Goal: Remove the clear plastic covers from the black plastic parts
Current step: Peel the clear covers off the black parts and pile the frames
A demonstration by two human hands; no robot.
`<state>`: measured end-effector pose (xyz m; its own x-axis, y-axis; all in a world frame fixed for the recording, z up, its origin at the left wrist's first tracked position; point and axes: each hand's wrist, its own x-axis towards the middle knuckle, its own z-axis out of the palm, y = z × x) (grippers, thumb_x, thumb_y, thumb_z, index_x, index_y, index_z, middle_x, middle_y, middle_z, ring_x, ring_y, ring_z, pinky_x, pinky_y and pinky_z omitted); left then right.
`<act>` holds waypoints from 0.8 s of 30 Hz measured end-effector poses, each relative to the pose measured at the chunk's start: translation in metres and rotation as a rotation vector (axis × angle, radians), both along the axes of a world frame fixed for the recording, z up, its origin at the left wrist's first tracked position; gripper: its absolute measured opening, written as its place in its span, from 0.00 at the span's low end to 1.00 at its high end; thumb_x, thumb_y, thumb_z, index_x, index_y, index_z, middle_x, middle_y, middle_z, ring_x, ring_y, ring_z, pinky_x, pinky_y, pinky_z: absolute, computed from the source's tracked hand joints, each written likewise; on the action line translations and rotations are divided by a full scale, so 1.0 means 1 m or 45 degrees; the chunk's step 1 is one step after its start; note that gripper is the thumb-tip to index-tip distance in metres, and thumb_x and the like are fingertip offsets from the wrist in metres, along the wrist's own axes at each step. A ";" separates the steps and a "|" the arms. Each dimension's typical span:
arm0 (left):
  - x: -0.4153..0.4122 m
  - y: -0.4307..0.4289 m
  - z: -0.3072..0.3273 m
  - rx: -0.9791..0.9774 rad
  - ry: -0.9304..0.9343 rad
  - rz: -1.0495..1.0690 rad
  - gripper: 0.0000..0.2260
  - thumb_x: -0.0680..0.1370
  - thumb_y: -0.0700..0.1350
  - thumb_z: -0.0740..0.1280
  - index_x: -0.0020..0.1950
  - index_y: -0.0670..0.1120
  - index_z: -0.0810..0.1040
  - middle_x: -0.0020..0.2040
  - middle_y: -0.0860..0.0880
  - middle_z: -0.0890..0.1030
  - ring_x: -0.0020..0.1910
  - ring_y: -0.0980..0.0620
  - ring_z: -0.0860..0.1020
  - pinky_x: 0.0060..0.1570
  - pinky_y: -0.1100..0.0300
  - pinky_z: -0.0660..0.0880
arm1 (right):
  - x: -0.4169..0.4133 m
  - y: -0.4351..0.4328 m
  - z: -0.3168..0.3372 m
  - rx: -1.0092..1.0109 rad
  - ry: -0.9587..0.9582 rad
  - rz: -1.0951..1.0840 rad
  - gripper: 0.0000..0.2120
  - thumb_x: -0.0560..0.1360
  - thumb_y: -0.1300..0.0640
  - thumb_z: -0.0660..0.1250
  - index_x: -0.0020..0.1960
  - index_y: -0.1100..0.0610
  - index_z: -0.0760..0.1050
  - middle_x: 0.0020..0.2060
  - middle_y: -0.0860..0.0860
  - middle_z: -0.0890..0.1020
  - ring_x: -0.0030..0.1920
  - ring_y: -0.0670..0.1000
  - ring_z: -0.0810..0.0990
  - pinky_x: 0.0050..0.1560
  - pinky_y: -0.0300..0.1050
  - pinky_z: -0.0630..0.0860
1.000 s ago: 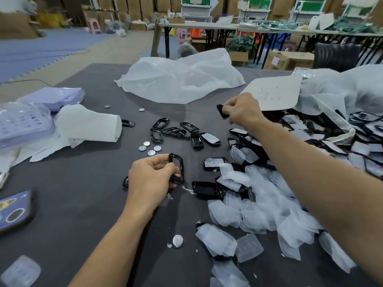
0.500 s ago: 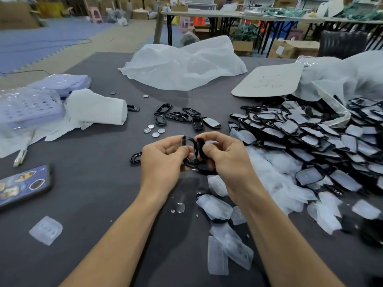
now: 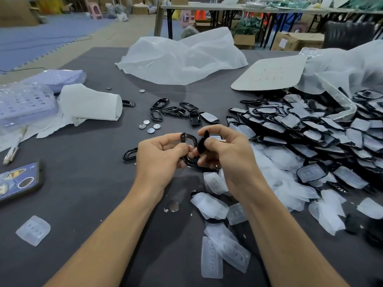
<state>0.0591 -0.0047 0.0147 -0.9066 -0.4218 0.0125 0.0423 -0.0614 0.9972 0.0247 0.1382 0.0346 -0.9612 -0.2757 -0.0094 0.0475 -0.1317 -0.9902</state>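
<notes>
My left hand (image 3: 160, 155) grips a black plastic frame (image 3: 188, 139) above the table's middle, thumb and fingers curled round its rim. Right beside it, my right hand (image 3: 226, 152) pinches a second black part (image 3: 203, 141), held edge-on and touching the frame. A big heap of black parts with clear covers (image 3: 310, 129) fills the right side. Loose clear covers (image 3: 215, 208) lie scattered below and right of my hands. Several bare black frames (image 3: 172, 110) lie further back on the table.
Grey table (image 3: 83, 204). A phone (image 3: 18, 183) lies at the left edge, a white paper roll (image 3: 91, 103) and purple trays (image 3: 24, 100) behind it. Coin cells (image 3: 148, 126) sit near the frames. A white plastic bag (image 3: 182, 56) and a paper card (image 3: 269, 75) lie at the back.
My right hand came back from the far pile with a black part and met my left hand at the table's middle. Since then both hands have stayed together, working the two parts.
</notes>
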 end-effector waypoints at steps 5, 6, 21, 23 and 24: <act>0.001 0.002 0.002 0.125 -0.029 -0.036 0.10 0.76 0.31 0.73 0.45 0.47 0.85 0.37 0.46 0.87 0.33 0.55 0.84 0.30 0.66 0.78 | 0.002 -0.001 0.002 -0.075 -0.080 -0.072 0.08 0.80 0.68 0.64 0.47 0.57 0.74 0.32 0.59 0.85 0.22 0.50 0.78 0.24 0.39 0.67; 0.001 0.001 0.002 0.145 -0.037 -0.042 0.10 0.75 0.31 0.73 0.45 0.46 0.85 0.37 0.46 0.87 0.33 0.55 0.84 0.30 0.66 0.78 | 0.003 -0.001 0.003 -0.083 -0.088 -0.076 0.08 0.80 0.68 0.64 0.46 0.57 0.73 0.32 0.59 0.85 0.22 0.50 0.77 0.23 0.38 0.66; 0.001 0.007 -0.006 0.063 0.008 0.048 0.07 0.78 0.34 0.70 0.47 0.45 0.81 0.38 0.45 0.88 0.38 0.49 0.88 0.34 0.55 0.84 | 0.012 -0.009 -0.004 0.083 0.090 -0.325 0.06 0.68 0.64 0.71 0.36 0.54 0.83 0.28 0.56 0.82 0.25 0.51 0.79 0.34 0.46 0.80; 0.003 0.008 -0.007 0.073 0.062 -0.001 0.08 0.79 0.33 0.69 0.49 0.46 0.79 0.37 0.44 0.87 0.34 0.50 0.86 0.33 0.56 0.83 | 0.015 -0.012 -0.005 0.137 0.102 -0.325 0.05 0.67 0.60 0.69 0.37 0.51 0.82 0.28 0.56 0.84 0.27 0.54 0.84 0.38 0.53 0.84; 0.003 0.008 -0.006 0.037 0.080 -0.014 0.09 0.80 0.33 0.68 0.50 0.48 0.79 0.37 0.44 0.87 0.33 0.50 0.86 0.34 0.58 0.82 | 0.016 -0.013 -0.005 0.176 0.125 -0.330 0.05 0.68 0.59 0.69 0.37 0.50 0.81 0.28 0.56 0.84 0.28 0.55 0.84 0.38 0.53 0.84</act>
<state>0.0625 0.0029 0.0082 -0.9090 -0.4128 0.0576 0.1041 -0.0912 0.9904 0.0406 0.1251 0.0301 -0.9975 -0.0242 0.0667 -0.0669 0.0095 -0.9977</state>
